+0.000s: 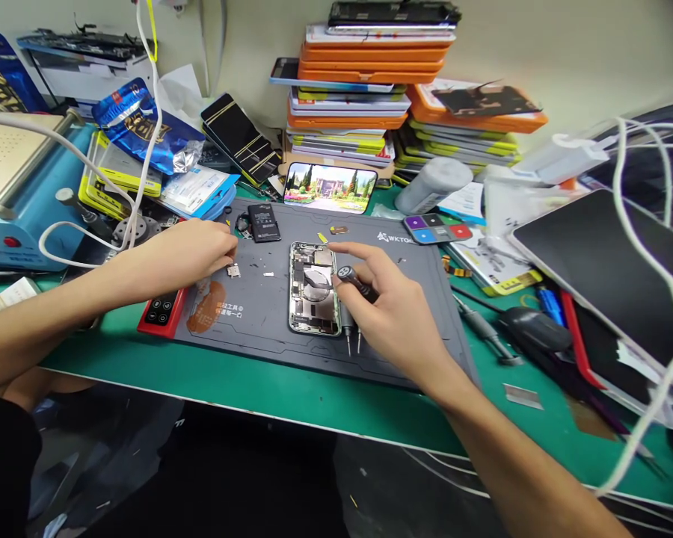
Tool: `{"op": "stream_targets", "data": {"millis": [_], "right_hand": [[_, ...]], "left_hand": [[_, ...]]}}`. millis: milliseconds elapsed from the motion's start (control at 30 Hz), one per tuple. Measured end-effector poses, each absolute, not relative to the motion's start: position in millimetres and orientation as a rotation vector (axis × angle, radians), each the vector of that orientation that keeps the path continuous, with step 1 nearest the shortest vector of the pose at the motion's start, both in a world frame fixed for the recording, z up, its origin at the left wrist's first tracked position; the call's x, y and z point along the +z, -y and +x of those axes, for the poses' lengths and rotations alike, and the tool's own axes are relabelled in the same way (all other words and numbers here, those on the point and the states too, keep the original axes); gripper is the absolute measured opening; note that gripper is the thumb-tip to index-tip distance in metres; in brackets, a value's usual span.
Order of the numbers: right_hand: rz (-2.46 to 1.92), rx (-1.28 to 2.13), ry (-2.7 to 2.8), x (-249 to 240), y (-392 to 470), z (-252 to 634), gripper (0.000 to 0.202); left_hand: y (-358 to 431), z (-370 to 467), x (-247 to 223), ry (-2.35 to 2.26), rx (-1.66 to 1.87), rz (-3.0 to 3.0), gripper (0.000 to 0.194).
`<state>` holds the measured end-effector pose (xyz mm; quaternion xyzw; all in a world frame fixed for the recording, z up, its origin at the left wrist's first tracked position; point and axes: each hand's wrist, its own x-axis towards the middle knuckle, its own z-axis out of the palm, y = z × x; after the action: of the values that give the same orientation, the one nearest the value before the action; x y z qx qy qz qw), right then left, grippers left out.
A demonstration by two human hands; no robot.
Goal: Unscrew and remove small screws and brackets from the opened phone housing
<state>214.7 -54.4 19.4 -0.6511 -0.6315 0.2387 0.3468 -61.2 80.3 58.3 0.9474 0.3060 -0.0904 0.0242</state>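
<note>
An opened phone [315,291] lies on the dark grey work mat [269,321], its inner boards and a round coil showing. My right hand [389,295] is over its right edge, the index finger stretched to the phone's top right corner. A black-handled screwdriver [359,282] sits between the thumb and fingers of that hand. Thin tips of two drivers show below, beside the phone. My left hand [210,250] is closed at the mat's left side, fingertips down by a small metal part [233,270]; what they pinch is hidden. A black battery [264,223] lies behind.
A lit phone [330,187] leans at the back before stacked orange cases [370,63]. A red device [160,314] borders the mat at left. A blue machine [28,202] stands far left. At right are a grey driver [485,329], a dark tablet-like panel [600,254] and white cables [656,269].
</note>
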Motion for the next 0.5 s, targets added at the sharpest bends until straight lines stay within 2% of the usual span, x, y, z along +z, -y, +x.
{"op": "stream_targets", "data": {"millis": [500], "right_hand": [[-1.638,0.612,1.607,19.7,51.6,214.6,0.045]], "left_hand": [[-88.7,-62.4,55.6,-0.989,-0.270,2.916,0.031]]}}
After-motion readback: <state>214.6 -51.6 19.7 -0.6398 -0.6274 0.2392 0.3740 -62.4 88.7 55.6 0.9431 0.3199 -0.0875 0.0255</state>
